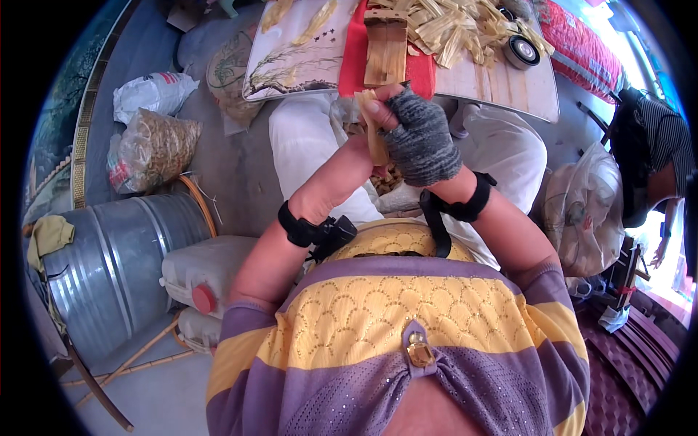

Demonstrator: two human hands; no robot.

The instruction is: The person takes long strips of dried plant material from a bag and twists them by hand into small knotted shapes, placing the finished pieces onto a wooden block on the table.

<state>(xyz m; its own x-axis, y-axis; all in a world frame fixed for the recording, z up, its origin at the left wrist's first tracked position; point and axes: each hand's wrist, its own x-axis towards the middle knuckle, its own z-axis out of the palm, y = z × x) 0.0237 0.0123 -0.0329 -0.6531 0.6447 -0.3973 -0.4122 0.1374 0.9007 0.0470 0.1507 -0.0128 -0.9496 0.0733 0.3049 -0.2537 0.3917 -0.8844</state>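
In a cluttered room, on a grey floor [233, 171], a low table [280, 62] with a printed left half. To its left, a white sack [154, 94], a clear bag [156, 149] of dried matter, a metal drum [131, 254] and a plastic jug [211, 272] with a red cap. Beyond the table's right edge, a red patterned sack [582, 51].

Across the middle of the table, down to its near edge, a red cloth [352, 43], with a wooden block [387, 51] lying on it. Along the far edge, right of the block, a heap of pale dry strips [451, 29]; closer to the right edge, a round black tin [522, 52].

By the middle of the near edge, between both hands, a pale strip [374, 138]. Pinched under the thumb of the right hand [422, 138], in a grey fingerless glove, fingers curled close. Just beside, touching the strip, the bare left hand [354, 156]; fingers largely hidden, impossible to tell how closed.
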